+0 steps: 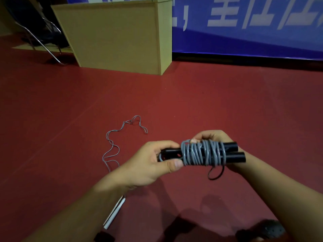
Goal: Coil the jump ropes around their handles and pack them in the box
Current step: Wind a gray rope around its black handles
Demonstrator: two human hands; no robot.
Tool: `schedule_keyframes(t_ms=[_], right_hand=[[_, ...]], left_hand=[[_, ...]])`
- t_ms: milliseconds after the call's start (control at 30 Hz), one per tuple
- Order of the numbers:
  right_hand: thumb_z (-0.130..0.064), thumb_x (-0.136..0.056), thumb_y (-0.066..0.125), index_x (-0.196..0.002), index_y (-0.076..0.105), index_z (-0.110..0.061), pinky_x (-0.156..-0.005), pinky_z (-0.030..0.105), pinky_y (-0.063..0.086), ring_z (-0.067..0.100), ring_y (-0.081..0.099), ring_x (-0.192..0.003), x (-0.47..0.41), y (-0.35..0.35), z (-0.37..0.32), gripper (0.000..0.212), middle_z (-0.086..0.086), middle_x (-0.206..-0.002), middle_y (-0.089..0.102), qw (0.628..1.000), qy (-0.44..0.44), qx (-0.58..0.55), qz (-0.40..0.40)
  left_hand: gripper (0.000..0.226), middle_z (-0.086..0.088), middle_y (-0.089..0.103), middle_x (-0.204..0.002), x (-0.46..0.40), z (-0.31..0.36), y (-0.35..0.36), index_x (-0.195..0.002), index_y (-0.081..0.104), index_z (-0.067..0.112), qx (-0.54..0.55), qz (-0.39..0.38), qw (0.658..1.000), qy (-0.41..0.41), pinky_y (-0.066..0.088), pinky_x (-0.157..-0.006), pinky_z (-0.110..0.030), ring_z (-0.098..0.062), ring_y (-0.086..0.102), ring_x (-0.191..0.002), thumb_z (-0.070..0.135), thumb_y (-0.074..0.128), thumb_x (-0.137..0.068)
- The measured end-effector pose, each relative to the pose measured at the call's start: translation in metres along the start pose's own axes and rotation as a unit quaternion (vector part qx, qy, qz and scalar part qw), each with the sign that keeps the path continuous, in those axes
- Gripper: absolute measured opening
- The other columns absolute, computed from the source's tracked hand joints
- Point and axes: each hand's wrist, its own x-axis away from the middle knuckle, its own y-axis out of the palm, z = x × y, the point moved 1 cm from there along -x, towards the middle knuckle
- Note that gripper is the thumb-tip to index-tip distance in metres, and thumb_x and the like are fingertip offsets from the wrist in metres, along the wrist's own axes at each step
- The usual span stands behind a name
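1. Slippage is the main risk: the grey cord (202,154) is wound in crossing turns round the two black handles (232,152), and its loose end looks not yet tucked, so easing either hand could let the turns spring off.
2. The left hand (148,165) is curled round the handles' left end, thumb pressing the first turns; the right hand (213,137) wraps behind the coil, a fingertip hooked over the top turns.
3. A thin black loop (215,173) hangs under the coil and could snag during packing.
4. The handles are smooth, matte black cylinders lying side by side; the cord is glossy, springy-looking plastic.
5. Left of the coil, a second rope (111,151) lies uncoiled in kinked waves on the red floor (192,102), its white handles (114,213) below the left wrist; stepping on it could tangle it.
6. Far beyond the coil stands a tan wooden box (113,35).
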Motion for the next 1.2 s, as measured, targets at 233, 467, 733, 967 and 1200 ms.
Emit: schedule_keyframes(t_ms=[233, 467, 733, 967, 1200], right_hand=[[-0.031, -0.092, 0.063, -0.075, 0.065, -0.011, -0.059, 0.023, 0.041, 0.004, 0.05, -0.057, 0.0, 0.02, 0.003, 0.026, 0.0, -0.062, 0.061, 0.988, -0.041, 0.146, -0.031], [-0.034, -0.095, 0.055, -0.088, 0.057, -0.026, -0.067, 0.03, 0.041, 0.009, 0.05, -0.068, 0.009, 0.041, -0.009, 0.01, -0.01, -0.073, 0.059, 0.961, -0.078, 0.252, -0.082], [-0.039, -0.095, 0.049, -0.096, 0.054, -0.025, -0.072, 0.04, 0.047, 0.022, 0.058, -0.079, 0.016, 0.053, -0.014, 0.015, -0.004, -0.083, 0.063, 0.952, -0.099, 0.266, -0.116], [-0.043, -0.097, 0.047, -0.086, 0.051, -0.023, -0.065, 0.036, 0.04, 0.027, 0.056, -0.08, 0.014, 0.055, -0.018, 0.023, -0.002, -0.079, 0.06, 0.943, -0.103, 0.297, -0.111], [-0.043, -0.096, 0.047, -0.091, 0.055, -0.02, -0.066, 0.035, 0.038, 0.033, 0.059, -0.09, 0.018, 0.054, -0.022, 0.025, 0.007, -0.091, 0.065, 0.916, -0.096, 0.361, -0.143]], left_hand=[[0.021, 0.005, 0.055, -0.064, -0.007, -0.01, -0.003, -0.098, 0.061, 0.001, 0.129, 0.17, 0.977, 0.002, 0.039, -0.058, -0.017, -0.007, 0.046, -0.058, 0.017, 0.061, -0.084], [0.02, 0.006, 0.048, -0.06, -0.01, -0.024, -0.012, -0.084, 0.054, 0.012, 0.101, 0.251, 0.962, -0.027, 0.038, -0.053, -0.019, -0.008, 0.042, -0.054, 0.03, 0.063, -0.087], [0.014, 0.013, 0.049, -0.056, -0.012, -0.043, -0.022, -0.085, 0.056, 0.015, -0.001, 0.317, 0.944, -0.092, 0.04, -0.058, -0.024, -0.007, 0.046, -0.053, 0.022, 0.06, -0.096], [0.027, 0.008, 0.054, -0.061, -0.008, -0.066, -0.042, -0.077, 0.055, 0.02, -0.187, 0.304, 0.925, -0.132, 0.037, -0.058, -0.029, -0.011, 0.045, -0.056, 0.043, 0.066, -0.085], [0.019, 0.008, 0.062, -0.071, -0.007, -0.077, -0.042, -0.082, 0.052, 0.032, -0.374, 0.251, 0.879, -0.155, 0.041, -0.061, -0.031, -0.019, 0.06, -0.07, 0.042, 0.068, -0.085]])
